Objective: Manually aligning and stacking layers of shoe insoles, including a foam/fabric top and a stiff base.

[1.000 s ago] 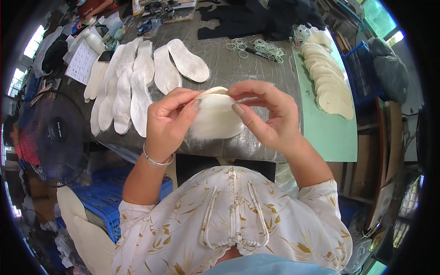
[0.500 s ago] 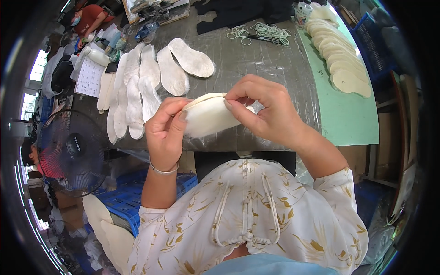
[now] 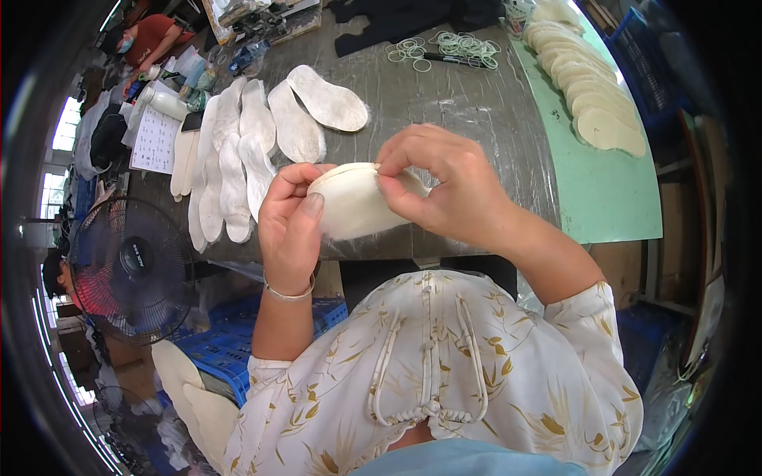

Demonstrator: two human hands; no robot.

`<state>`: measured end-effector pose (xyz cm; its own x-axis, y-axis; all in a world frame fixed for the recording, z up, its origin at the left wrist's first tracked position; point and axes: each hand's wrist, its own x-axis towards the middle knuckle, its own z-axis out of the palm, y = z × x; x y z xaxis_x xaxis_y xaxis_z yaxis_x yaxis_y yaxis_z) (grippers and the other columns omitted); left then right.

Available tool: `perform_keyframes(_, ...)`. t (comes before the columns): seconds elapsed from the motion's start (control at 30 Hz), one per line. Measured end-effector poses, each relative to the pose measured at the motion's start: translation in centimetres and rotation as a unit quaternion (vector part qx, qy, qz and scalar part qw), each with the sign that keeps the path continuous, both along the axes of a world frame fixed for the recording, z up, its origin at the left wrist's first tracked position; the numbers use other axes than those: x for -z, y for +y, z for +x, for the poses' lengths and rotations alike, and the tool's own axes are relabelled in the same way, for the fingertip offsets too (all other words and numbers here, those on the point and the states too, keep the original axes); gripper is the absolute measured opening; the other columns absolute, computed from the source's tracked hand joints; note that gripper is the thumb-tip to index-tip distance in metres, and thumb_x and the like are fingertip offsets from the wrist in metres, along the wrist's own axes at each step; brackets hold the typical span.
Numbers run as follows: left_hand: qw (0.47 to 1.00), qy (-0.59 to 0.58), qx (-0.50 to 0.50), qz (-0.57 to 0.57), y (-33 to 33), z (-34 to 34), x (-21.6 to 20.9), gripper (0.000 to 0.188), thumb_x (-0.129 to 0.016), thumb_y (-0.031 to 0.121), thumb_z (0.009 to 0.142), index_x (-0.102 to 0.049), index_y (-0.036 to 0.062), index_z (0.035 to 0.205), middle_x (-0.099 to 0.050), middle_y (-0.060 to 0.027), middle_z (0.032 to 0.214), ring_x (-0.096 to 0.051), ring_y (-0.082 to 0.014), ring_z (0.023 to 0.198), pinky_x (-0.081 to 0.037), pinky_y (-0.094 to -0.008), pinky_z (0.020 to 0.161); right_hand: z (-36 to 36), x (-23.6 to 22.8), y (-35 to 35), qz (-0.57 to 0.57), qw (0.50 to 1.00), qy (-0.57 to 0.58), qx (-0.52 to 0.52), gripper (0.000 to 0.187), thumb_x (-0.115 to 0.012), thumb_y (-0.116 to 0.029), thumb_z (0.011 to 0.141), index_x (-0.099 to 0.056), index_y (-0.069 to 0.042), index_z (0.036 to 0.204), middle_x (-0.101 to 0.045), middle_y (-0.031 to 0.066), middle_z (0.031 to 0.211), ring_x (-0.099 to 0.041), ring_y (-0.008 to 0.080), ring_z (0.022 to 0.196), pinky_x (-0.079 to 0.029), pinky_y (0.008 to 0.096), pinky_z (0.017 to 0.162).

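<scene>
Between my two hands I hold a fluffy white insole (image 3: 357, 205) over the near edge of the dark table, its cream rim facing up. My left hand (image 3: 292, 218) is closed on its left end, thumb flat on the white face. With thumb and forefinger, my right hand (image 3: 444, 178) pinches the top rim; the far part of the insole is hidden behind this hand. Just beyond, several white fleecy insoles (image 3: 329, 99) lie in overlapping rows on the table.
A long overlapping row of cream insoles (image 3: 607, 131) lies on a green board (image 3: 603, 198) at right. Rubber bands (image 3: 468, 49) and a black pen lie at the back. A fan (image 3: 131, 266) and a blue crate (image 3: 222, 349) stand at left. Another person (image 3: 155, 40) sits far left.
My right hand has shifted slightly left along the insole's rim, and the layers at the rim look closer together. My left hand keeps its hold.
</scene>
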<state>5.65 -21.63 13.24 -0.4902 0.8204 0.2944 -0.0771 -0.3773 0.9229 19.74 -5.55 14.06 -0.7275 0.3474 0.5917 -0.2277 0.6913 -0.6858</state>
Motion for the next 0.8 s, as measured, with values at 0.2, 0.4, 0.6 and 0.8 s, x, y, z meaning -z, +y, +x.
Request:
perform_keyframes(0.2,0.992,0.051,-0.078,-0.089,0.1,-0.5,1.0,0.022,-0.061,0.006,0.093,-0.061,-0.0045,0.112,-0.066,-0.0124,0.107,-0.062,-0.0161,0.098,-0.048,-0.0288,0.088,0.1,0.8,-0.1,-0.097,0.995,-0.007,-0.039,0.012,-0.071,0.0,0.076,-0.065,-0.001,0.087,-0.069,0.0101,0.091,-0.066,0.0227,0.081,-0.053,0.0317,0.074)
perform_keyframes(0.4,0.998,0.01,-0.053,-0.027,-0.1,-1.0,1.8,0.028,-0.058,0.012,0.094,-0.056,-0.0024,0.118,-0.063,-0.0151,0.112,-0.06,-0.0228,0.105,-0.045,-0.0372,0.096,1.1,2.5,0.3,-0.079,0.996,0.021,-0.022,0.014,-0.071,0.0,0.077,-0.066,-0.001,0.09,-0.07,0.0117,0.098,-0.068,0.0235,0.084,-0.054,0.0313,0.075)
perform_keyframes(0.6,0.998,-0.014,-0.054,0.009,0.6,-0.6,2.1,0.024,-0.062,0.009,0.092,-0.058,-0.003,0.113,-0.064,-0.0163,0.111,-0.061,-0.0224,0.103,-0.047,-0.0352,0.094,1.1,3.0,0.3,-0.074,0.997,0.027,-0.003,0.016,-0.075,-0.004,0.077,-0.066,-0.001,0.09,-0.069,0.0106,0.093,-0.068,0.0226,0.08,-0.054,0.0309,0.07)
perform_keyframes(0.8,0.995,0.086,-0.023,0.044,1.3,-0.1,2.5,0.021,-0.062,0.009,0.092,-0.058,-0.0021,0.11,-0.064,-0.0163,0.107,-0.061,-0.0245,0.101,-0.047,-0.0361,0.092,0.4,2.5,-0.5,-0.073,0.995,0.068,0.016,0.02,-0.075,-0.015,0.078,-0.071,-0.002,0.093,-0.067,0.0102,0.081,-0.064,0.0263,0.073,-0.052,0.0345,0.066)
